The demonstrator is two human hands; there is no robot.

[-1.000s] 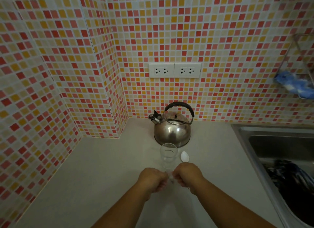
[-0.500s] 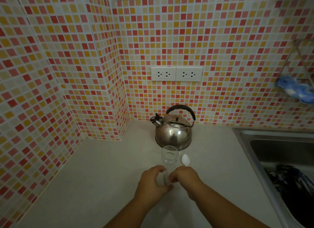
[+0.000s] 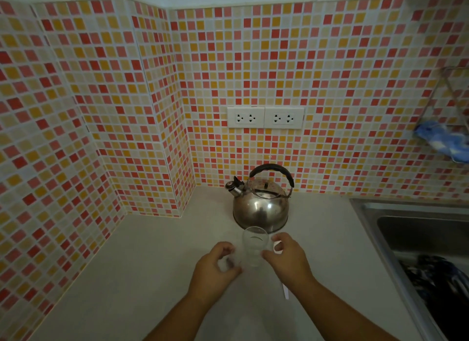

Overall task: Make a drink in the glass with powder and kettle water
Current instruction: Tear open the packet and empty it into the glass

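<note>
A clear empty glass stands on the pale counter, just in front of a steel kettle with a black handle. My left hand sits left of the glass, curled around a small clear powder sachet with dark contents. My right hand is right of the glass, thumb and forefinger apart and touching its side. A white spoon lies under that hand, its bowl showing between the fingers and its handle poking out below the wrist.
Tiled walls close off the back and left, with a double socket above the kettle. A steel sink with dark items in it lies to the right. A wire rack holding a blue cloth hangs on the right wall.
My hands were together on the sachet in front of the glass; they have parted. The left keeps the sachet, and the right has moved up to the glass's side.
</note>
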